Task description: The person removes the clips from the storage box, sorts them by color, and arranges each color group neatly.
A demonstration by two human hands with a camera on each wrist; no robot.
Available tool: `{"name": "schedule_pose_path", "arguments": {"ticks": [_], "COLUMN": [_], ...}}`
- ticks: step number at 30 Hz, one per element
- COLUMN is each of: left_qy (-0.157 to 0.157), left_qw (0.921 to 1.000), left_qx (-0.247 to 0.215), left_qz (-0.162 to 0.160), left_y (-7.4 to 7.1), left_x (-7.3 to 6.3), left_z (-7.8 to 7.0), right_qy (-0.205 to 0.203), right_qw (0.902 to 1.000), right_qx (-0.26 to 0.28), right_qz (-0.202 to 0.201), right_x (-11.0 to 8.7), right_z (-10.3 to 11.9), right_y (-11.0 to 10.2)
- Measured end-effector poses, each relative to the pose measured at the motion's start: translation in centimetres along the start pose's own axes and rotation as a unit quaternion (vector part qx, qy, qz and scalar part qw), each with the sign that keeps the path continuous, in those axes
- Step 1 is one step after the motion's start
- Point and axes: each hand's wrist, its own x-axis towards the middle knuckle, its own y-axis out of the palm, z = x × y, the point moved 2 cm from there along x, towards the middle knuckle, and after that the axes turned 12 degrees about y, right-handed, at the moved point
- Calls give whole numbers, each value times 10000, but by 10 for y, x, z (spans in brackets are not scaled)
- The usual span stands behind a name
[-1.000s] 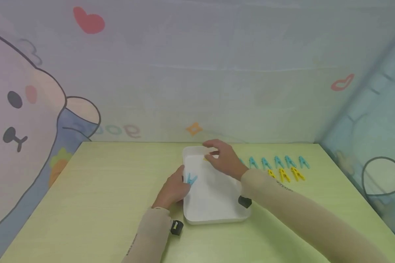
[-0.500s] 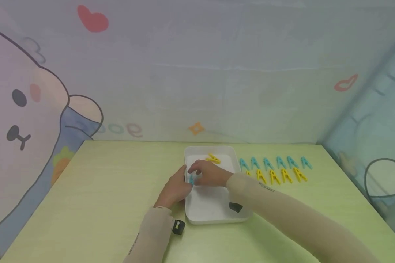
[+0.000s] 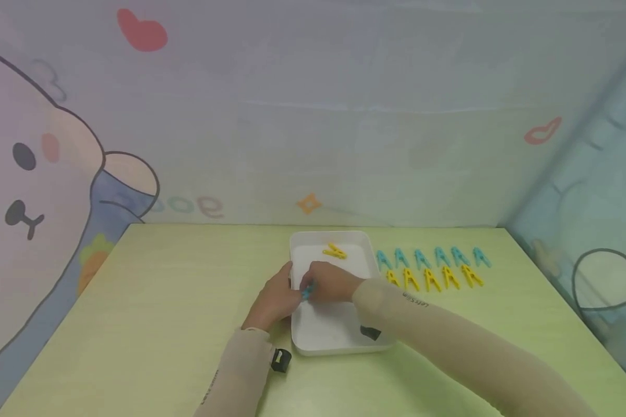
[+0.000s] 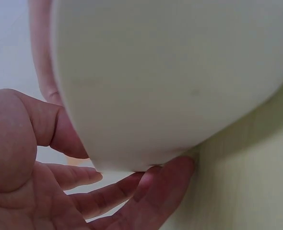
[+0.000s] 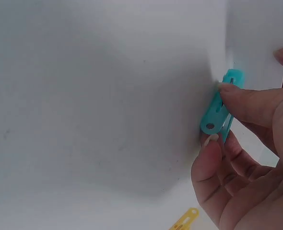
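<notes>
A white rectangular tray (image 3: 327, 346) stands on the table in the head view. My left hand (image 3: 273, 298) grips its left side, thumb over the rim and fingers along the outer wall, as the left wrist view shows with the tray wall (image 4: 165, 76) close up. My right hand (image 3: 331, 282) reaches into the tray and pinches a blue clothespin (image 5: 217, 109) between thumb and fingers, right at the inner left wall. In the head view most of this clothespin (image 3: 306, 292) is hidden by the hands. A yellow clothespin (image 3: 335, 251) lies near the tray's far end.
Right of the tray, several blue clothespins (image 3: 422, 259) form a row along the back of the table (image 3: 188, 301). A row of several yellow clothespins (image 3: 431, 280) lies in front of them. A printed cloth (image 3: 396, 116) hangs behind the table.
My right hand has come from above the tray's far end to its left wall and taken hold of the blue clothespin there. The yellow clothespin now shows uncovered. My left hand stays in place.
</notes>
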Motion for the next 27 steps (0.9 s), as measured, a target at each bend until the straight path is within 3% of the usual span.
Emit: {"name": "schedule_pose_path", "arguments": {"ticks": [7,16,20,27], "left_qy": [85,119,57,-6], "left_qw": [9999,9997,9999,10000], "left_qx": [80,198,151,16], "left_qz": [-4,40,54,35], "left_y": [1,-1,-1,0], "left_x": [3,1,0,0], "left_z": [5,2,3,0], "right_qy": [-26,678,870,1118], "right_qw": [9997,9906,9739,9333], "right_qx": [188,1153,2080,3379], "right_qz": [-133,-291,-265,-483], "right_x": [-5,-15,-18,-34], "right_z": [-6,-15,-24,-40], "right_y": [0,-12,-18,-41]}}
